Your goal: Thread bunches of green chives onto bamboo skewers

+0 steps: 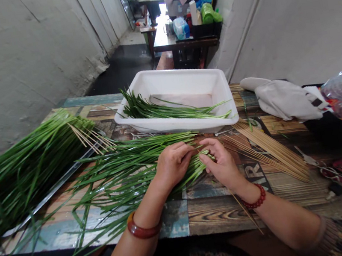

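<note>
My left hand (177, 164) is closed in a pinch over loose garlic chives (117, 179), its fingertips at a stem end beside my right hand. My right hand (222, 165) is closed around thin bamboo skewers (247, 213), which slant out below the palm towards the table's front edge. Its thumb and forefinger meet near the pale chive ends (201, 165). What lies exactly between the fingertips is partly hidden. The green leaves spread leftwards across the table under my left forearm.
Behind my hands stands a white plastic tub (175, 123) with chives inside. A large chive heap (28, 168) lies left, with several skewers (89, 136) and a metal strip (57, 187). At right are bamboo sticks (272, 151), a white cap (283, 97) and keys (333, 191).
</note>
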A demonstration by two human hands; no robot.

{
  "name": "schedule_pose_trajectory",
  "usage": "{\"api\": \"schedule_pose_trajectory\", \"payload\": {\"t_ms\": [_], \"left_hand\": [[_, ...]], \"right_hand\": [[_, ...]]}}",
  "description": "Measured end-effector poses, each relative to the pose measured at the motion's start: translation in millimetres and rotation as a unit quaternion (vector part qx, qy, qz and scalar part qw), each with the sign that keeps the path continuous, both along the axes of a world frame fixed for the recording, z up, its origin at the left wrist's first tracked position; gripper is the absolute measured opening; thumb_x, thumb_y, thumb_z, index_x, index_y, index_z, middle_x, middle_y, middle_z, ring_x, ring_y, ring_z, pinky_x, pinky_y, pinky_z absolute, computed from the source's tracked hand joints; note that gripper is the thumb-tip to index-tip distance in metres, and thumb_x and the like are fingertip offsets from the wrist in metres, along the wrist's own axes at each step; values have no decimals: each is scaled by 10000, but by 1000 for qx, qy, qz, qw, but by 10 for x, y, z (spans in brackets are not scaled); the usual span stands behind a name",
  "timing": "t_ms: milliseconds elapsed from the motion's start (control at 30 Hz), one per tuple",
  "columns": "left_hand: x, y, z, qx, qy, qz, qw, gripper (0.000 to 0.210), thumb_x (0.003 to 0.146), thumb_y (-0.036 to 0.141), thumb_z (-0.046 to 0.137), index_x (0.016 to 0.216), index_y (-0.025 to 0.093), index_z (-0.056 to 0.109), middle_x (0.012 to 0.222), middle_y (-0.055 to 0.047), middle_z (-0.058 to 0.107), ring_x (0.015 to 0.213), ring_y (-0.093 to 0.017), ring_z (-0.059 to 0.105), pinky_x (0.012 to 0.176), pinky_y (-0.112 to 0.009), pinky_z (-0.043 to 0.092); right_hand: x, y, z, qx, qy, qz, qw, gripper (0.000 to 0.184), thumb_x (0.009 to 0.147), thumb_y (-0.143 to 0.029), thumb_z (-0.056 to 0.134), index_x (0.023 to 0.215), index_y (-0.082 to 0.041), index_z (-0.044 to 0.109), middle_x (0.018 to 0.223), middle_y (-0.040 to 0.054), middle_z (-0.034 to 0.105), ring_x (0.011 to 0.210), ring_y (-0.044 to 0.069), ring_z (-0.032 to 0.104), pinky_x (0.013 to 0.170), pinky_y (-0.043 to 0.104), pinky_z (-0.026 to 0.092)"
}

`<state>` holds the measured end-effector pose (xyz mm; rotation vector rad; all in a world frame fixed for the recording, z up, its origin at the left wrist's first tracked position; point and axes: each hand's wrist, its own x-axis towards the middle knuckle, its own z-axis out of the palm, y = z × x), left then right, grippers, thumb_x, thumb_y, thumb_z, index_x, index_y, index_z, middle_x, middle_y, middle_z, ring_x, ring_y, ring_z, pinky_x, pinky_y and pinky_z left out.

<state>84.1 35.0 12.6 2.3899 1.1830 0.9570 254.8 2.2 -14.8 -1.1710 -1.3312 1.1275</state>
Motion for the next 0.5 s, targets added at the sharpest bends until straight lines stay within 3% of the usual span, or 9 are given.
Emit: {"api": "schedule_pose_trajectory", "payload": {"t_ms": [367, 500], "left_hand": [[29, -55, 117, -28, 42, -53, 997, 194, 909, 223, 497, 878, 177, 683, 795, -45, 661, 776, -159, 605, 735, -282, 422], [-37, 4, 105, -11, 28, 48, 998, 249, 930, 238, 471, 812, 173, 680, 792, -55, 662, 776, -168, 593, 741, -297, 422]], "right_hand": [[1, 13, -55, -19, -18, -22, 999, 203, 849, -324, 591, 988, -220, 486, 747, -74, 502, 436, 39, 497, 403, 159, 421], [2, 25, -38, -31, -5, -14, 999, 273, 846, -354, 604, 1066, -224, 510, 819, -49, 511, 471, 45, 499, 411, 169, 443]]}}
